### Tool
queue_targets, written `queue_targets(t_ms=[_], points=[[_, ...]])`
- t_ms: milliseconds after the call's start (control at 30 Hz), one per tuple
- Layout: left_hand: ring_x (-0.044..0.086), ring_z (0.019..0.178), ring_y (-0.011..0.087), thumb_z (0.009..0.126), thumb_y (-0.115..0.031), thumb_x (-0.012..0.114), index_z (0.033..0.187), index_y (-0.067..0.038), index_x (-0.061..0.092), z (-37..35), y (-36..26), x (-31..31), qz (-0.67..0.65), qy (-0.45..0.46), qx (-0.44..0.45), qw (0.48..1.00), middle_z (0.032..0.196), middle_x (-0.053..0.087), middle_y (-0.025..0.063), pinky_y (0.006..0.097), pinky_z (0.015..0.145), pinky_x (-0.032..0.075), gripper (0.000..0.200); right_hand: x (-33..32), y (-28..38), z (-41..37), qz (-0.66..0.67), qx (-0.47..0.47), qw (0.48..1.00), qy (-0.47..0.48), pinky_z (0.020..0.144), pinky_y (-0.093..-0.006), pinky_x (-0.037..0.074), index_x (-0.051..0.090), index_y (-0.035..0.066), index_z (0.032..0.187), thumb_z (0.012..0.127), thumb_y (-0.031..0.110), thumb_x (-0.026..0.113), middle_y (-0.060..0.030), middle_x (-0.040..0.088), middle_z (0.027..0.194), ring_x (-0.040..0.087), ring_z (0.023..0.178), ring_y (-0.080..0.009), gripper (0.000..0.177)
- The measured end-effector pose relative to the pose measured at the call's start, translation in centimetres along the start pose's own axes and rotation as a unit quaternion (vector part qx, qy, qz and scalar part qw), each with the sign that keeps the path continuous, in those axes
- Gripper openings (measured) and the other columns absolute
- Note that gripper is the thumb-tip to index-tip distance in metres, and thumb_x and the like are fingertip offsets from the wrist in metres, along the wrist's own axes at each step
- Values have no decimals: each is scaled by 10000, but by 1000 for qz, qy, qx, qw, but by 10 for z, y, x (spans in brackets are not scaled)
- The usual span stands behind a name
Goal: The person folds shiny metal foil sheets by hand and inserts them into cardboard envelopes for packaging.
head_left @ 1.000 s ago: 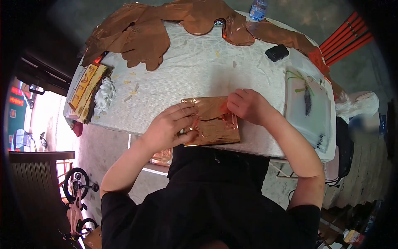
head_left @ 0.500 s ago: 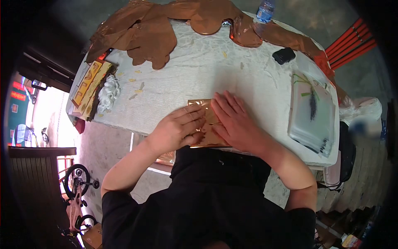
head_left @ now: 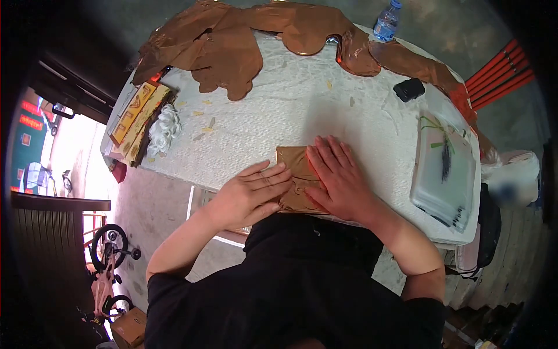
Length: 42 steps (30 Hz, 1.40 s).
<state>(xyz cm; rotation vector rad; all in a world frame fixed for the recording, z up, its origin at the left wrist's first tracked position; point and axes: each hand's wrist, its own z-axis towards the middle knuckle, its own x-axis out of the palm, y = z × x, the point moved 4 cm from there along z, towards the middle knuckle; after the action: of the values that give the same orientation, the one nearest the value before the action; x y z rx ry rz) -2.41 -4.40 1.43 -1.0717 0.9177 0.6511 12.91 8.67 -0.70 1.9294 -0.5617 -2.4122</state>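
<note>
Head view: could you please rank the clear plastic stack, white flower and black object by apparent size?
1. clear plastic stack
2. white flower
3. black object, a close call: it lies farther from the camera, so this is unsure.

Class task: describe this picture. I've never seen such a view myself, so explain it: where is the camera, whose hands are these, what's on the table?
No machine here: one camera on a person's head looks down, so you see their dark top and bare hands. The left hand and right hand press flat, open, on a folded copper foil sheet near the table edge; nothing is gripped. Farther off lie copper foil cut-outs, a water bottle, a small black object, clear sleeves, yellow packs and a white rosette.
</note>
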Motion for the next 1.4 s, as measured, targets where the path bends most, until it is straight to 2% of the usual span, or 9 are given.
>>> queue_targets(t_ms=[100, 167, 267, 433, 500, 700, 900, 1133, 1400], points=[[542, 1190, 306, 865, -139, 612, 1175, -5, 608, -7, 9, -7, -136, -66, -20, 988, 1244, 584, 162, 415, 1033, 388, 338, -1, 0, 0, -4, -1, 1000, -2, 1145, -483, 152, 314, 10, 1428, 869, 382, 566, -226, 295, 1475, 251, 1378, -392, 717], [614, 1020, 286, 862, -40, 611, 1089, -13, 652, -10, 23, -16, -177, -138, -143, 964, 1092, 642, 146, 359, 896, 473, 232, 0, 0, 0, -6, -2, 1000, -3, 1145, -482, 153, 321, 13, 1426, 871, 392, 559, -225, 301, 1472, 255, 1377, -391, 712], [614, 936, 259, 841, 38, 602, 1039, -16, 663, 2, 35, -21, -97, -193, -127, 968, 1022, 641, 127, 320, 801, 495, 213, 2, -1, -1, -14, -3, 1000, -12, 1147, -478, 152, 327, 16, 1424, 879, 408, 540, -221, 306, 1471, 259, 1376, -385, 704], [614, 951, 277, 810, 42, 623, 1016, -16, 662, 19, 42, -18, -19, -185, -55, 981, 1029, 638, 109, 336, 812, 501, 218, 2, -1, -1, -25, -5, 1000, -16, 1147, -476, 155, 333, 13, 1419, 887, 419, 528, -218, 311, 1469, 264, 1376, -375, 697], [612, 955, 272, 754, 20, 661, 1003, -28, 669, 27, 38, -17, 63, -138, 26, 988, 1030, 642, 92, 349, 807, 506, 254, 3, -1, -1, -27, -4, 999, -18, 1147, -476, 156, 337, 13, 1417, 889, 422, 525, -217, 312, 1468, 264, 1376, -374, 694], [604, 1002, 260, 717, -31, 681, 991, -35, 674, 28, 31, -21, 164, -110, 78, 977, 1062, 647, 87, 364, 830, 512, 274, 3, -2, -1, -35, -11, 999, -27, 1148, -475, 150, 337, 13, 1416, 898, 430, 512, -214, 314, 1469, 260, 1379, -370, 688], [599, 1018, 259, 750, -54, 676, 1016, -50, 675, 29, 26, -27, 51, -56, 65, 995, 1080, 649, 73, 361, 859, 511, 266, 5, -2, -2, -36, -9, 999, -30, 1146, -478, 151, 342, 14, 1415, 895, 437, 515, -211, 322, 1465, 262, 1377, -370, 691], [601, 973, 259, 735, -50, 692, 970, -40, 672, 38, 23, -32, 98, -33, 85, 991, 1037, 650, 63, 344, 817, 520, 236, 6, -2, -2, -22, -6, 999, -34, 1142, -479, 164, 350, 23, 1410, 887, 432, 530, -208, 319, 1465, 265, 1374, -372, 688], [557, 757, 264, 711, -29, 681, 809, -41, 569, 39, 21, -21, 98, -97, 75, 988, 765, 541, 81, 355, 629, 491, 149, 6, -3, -3, -13, -4, 999, -38, 1140, -485, 158, 336, 37, 1419, 885, 428, 535, -207, 321, 1464, 267, 1373, -370, 691]])
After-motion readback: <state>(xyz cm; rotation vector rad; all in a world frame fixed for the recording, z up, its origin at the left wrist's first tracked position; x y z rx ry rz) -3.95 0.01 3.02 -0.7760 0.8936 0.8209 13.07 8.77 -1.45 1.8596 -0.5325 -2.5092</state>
